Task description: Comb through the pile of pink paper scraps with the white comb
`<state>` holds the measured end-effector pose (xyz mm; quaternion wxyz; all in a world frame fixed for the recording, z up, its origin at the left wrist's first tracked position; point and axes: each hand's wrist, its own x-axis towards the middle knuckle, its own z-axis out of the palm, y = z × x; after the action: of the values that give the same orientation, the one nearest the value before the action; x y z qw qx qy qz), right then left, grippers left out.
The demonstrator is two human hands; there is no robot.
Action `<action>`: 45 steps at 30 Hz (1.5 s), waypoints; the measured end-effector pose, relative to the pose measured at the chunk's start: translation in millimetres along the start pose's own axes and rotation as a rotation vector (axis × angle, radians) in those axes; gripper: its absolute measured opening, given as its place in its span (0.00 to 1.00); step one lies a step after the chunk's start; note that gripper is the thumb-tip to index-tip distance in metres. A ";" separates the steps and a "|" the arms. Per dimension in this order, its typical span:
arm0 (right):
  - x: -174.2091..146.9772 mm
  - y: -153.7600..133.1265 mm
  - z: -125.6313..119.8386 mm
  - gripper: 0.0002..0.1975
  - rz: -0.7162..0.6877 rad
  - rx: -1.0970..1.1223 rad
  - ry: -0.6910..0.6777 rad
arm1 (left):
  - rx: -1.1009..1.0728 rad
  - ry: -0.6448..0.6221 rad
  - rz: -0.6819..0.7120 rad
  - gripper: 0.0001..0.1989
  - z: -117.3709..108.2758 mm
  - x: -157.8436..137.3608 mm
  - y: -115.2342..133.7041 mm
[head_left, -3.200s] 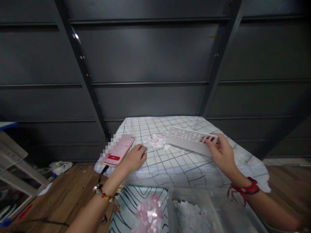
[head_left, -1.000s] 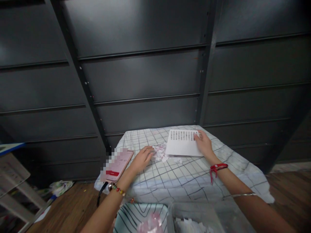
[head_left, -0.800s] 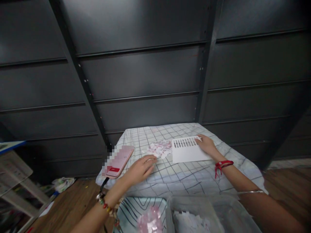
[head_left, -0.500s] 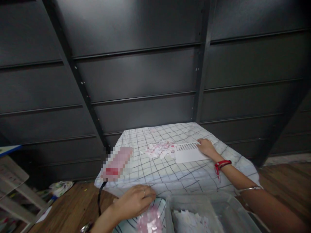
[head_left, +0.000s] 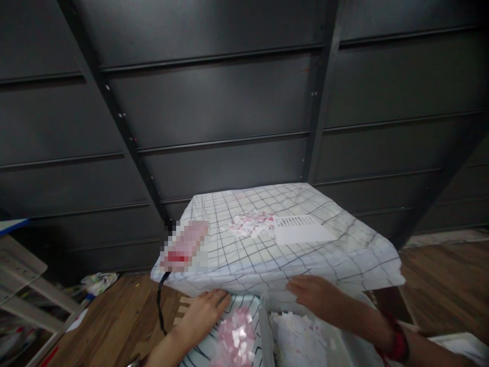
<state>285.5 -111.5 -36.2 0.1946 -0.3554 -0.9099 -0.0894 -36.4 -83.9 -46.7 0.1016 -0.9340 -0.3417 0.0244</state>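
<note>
Dark panelled wall [head_left: 217, 102], brown wooden floor [head_left: 451, 293]

Two grips: one left hand [head_left: 206, 312] and one right hand [head_left: 315, 295]. One ring [head_left: 216, 294] on the left; one red wristband [head_left: 399, 344] at the right wrist. One cloth-covered surface [head_left: 237, 262], carrying three sets: one pink phone [head_left: 189, 242], one white slotted board [head_left: 303, 234] and one pile of paper scraps [head_left: 250, 224], its pieces too small to count. One black strap [head_left: 159, 300]. One striped tray [head_left: 247, 300] with one cluster of pink glossy pieces [head_left: 237, 336], number unclear. One clear plastic bin [head_left: 267, 331] with one heap of white paper pieces [head_left: 300, 339], likewise uncountable.
</note>
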 end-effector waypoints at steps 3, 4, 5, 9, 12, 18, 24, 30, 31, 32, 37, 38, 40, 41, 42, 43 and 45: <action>-0.4 -3.3 16.7 0.17 -0.018 -0.140 0.039 | -0.038 0.041 -0.101 0.22 15.7 -8.0 -2.8; 1.1 -3.1 19.1 0.18 -0.023 -0.160 0.050 | -0.071 0.069 -0.129 0.23 20.8 -10.4 -3.6; 2.8 -2.6 20.1 0.17 -0.026 -0.168 0.054 | -0.107 0.099 -0.150 0.24 25.4 -12.4 -4.3; 9.5 1.7 17.2 0.17 -0.018 -0.139 -0.008 | -0.208 0.179 -0.182 0.25 37.6 -15.5 -5.4; 13.2 4.8 13.2 0.19 -0.004 -0.120 0.000 | -0.232 0.188 -0.198 0.26 40.3 -14.8 -6.4; 25.7 5.8 10.2 0.20 0.033 -0.129 0.053 | -0.291 0.198 -0.225 0.29 49.0 -15.7 -9.4; 28.2 8.2 11.7 0.23 0.062 -0.111 0.089 | -0.339 0.301 -0.399 0.35 74.0 -23.0 6.0; 14.1 16.6 23.1 0.19 0.059 -0.085 0.085 | -0.379 0.313 -0.505 0.32 70.8 -21.1 28.8; 12.0 17.4 25.8 0.19 0.057 -0.103 0.093 | -0.379 0.317 -0.515 0.32 69.8 -20.0 30.7; 10.3 17.7 28.7 0.18 0.054 -0.126 0.108 | -0.369 0.332 -0.517 0.32 69.8 -19.3 32.1; 9.8 10.9 41.6 0.17 0.089 -0.192 0.162 | -0.327 0.337 -0.488 0.32 81.3 -22.8 28.7; 10.9 8.9 43.4 0.18 0.098 -0.199 0.163 | -0.312 0.340 -0.476 0.32 83.7 -23.5 25.9; 13.3 5.6 45.9 0.18 0.112 -0.211 0.142 | -0.281 0.362 -0.441 0.34 86.2 -22.8 19.4; 14.2 4.5 46.4 0.17 0.120 -0.216 0.132 | -0.267 0.384 -0.419 0.34 86.0 -21.3 16.5; 14.7 3.7 46.5 0.18 0.126 -0.221 0.126 | -0.267 0.401 -0.387 0.34 85.0 -19.4 14.3; 14.8 3.3 46.2 0.18 0.130 -0.227 0.116 | -0.271 0.416 -0.361 0.34 83.3 -17.1 13.0; 13.5 2.9 44.9 0.19 0.130 -0.245 0.105 | -0.268 0.458 -0.325 0.31 78.5 -12.7 13.4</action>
<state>265.4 -87.6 -71.3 0.2025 -0.4297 -0.8556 -0.2056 -46.7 -88.5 -126.6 0.0546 -0.8533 -0.4551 -0.2486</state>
